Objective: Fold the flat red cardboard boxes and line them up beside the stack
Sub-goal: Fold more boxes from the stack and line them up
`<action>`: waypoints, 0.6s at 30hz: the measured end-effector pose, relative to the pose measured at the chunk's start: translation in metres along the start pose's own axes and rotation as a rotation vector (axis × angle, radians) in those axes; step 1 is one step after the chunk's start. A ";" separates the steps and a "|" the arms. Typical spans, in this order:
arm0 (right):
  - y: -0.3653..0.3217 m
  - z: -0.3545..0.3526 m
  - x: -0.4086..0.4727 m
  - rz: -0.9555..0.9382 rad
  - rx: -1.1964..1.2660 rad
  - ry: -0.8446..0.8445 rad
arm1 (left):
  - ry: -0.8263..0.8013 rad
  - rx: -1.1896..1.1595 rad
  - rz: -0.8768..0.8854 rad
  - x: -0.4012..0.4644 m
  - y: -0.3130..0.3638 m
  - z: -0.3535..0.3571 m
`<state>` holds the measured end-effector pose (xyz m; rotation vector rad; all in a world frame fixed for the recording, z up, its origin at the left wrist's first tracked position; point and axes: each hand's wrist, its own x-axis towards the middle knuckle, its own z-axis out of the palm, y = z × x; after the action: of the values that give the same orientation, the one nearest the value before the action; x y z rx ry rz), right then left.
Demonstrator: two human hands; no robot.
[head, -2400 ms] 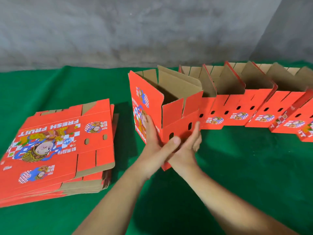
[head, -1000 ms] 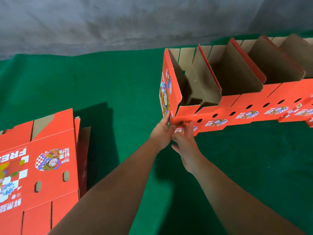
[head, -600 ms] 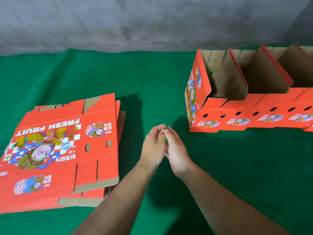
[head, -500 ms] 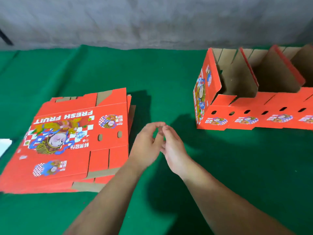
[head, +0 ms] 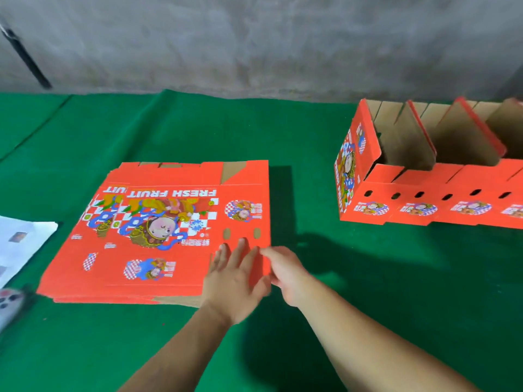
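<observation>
A stack of flat red cardboard boxes, printed FRESH FRUIT, lies on the green cloth at left. My left hand rests with straight fingers on the near right corner of the top sheet. My right hand touches the stack's right edge beside that corner; its fingertips are hidden by the card. At the right stands a row of folded red boxes, tops open, the nearest one at the row's left end.
Green cloth covers the table, and a grey wall runs behind it. White paper lies at the left edge, with a blurred grey object below it. A wide gap of cloth separates stack and row.
Both hands have left the folded box at the row's left end and moved left to the stack's near right corner. The view has swung left.
</observation>
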<state>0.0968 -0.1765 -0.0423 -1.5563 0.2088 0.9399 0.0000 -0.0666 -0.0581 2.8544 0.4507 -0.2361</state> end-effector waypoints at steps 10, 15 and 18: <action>0.042 -0.140 -0.030 -0.187 0.116 0.174 | 0.199 -0.495 0.391 -0.017 0.043 0.028; 0.051 -0.195 -0.065 -0.242 0.196 0.101 | 0.432 -0.446 -0.249 0.000 0.014 0.003; 0.051 -0.220 -0.081 -0.278 0.222 0.026 | 0.446 -0.564 -0.450 0.007 0.006 -0.024</action>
<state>0.1084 -0.4167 -0.0437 -1.3517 0.1072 0.6559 0.0115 -0.0636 -0.0351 2.2050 1.0538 0.4029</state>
